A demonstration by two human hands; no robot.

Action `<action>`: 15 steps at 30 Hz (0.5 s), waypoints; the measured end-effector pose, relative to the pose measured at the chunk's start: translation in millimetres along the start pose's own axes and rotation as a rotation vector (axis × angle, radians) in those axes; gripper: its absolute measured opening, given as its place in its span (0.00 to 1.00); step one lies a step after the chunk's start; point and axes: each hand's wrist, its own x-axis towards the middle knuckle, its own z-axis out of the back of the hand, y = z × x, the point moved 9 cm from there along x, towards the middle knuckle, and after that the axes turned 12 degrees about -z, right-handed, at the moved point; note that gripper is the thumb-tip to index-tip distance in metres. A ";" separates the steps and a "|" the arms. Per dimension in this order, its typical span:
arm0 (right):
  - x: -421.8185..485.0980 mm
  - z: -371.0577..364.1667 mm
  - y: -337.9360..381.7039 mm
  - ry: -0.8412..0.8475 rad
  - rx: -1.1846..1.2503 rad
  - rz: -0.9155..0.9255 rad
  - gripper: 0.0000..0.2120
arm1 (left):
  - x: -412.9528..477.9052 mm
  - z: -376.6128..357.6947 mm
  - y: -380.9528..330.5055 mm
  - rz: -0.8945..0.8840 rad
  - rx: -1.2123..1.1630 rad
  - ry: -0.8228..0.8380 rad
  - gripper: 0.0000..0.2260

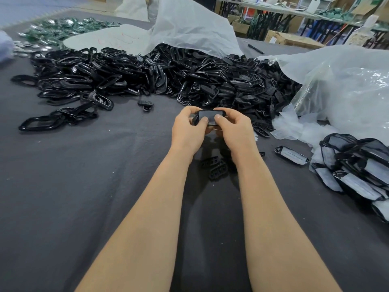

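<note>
A small black casing with a grey face [207,118] is held just above the middle of the dark tabletop [84,186], gripped at either end by a person's left hand [187,131] and right hand [233,129]. The fingers [203,121] of both hands are curled round it, with both thumbs pressed on the grey face. Its underside and both ends are hidden by the hands, so its full outline is hard to make out. Two loose black button pads [216,167] lie on the tabletop between the wrists, partly in shadow. Just beyond the hands rises a heap of similar black pads [231,81], which runs leftward into a heap of glossy black frames [84,72]. A few stray frames [52,121] lie nearer the left edge. Toward the right edge, a stack of grey-faced casings [357,165] is cut off by the picture's border, with a single one [291,154] lying just beside it. A clear plastic bag [347,87] and a white sack [189,28] drape over the heaps and hide much of the far edge. Near the far left corner, a blurred spread of green boards [63,28] is hard to make out. A wide bare stretch of tabletop lies left of the forearms, toward the near edge.
</note>
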 end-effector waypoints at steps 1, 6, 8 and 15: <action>0.2 0.1 0.3 -0.001 -0.002 0.004 0.08 | -0.2 -0.1 0.2 0.002 -0.006 -0.001 0.12; 2.4 0.6 2.8 -0.046 -0.140 0.053 0.08 | -0.8 -0.3 -0.9 -0.018 0.004 -0.018 0.12; 3.1 1.8 1.7 -0.067 -0.140 0.048 0.08 | -0.1 -0.1 -0.2 -0.026 0.013 -0.021 0.09; 3.0 5.6 1.7 -0.076 -0.073 0.039 0.05 | 1.9 -2.6 -2.8 -0.072 0.094 0.033 0.13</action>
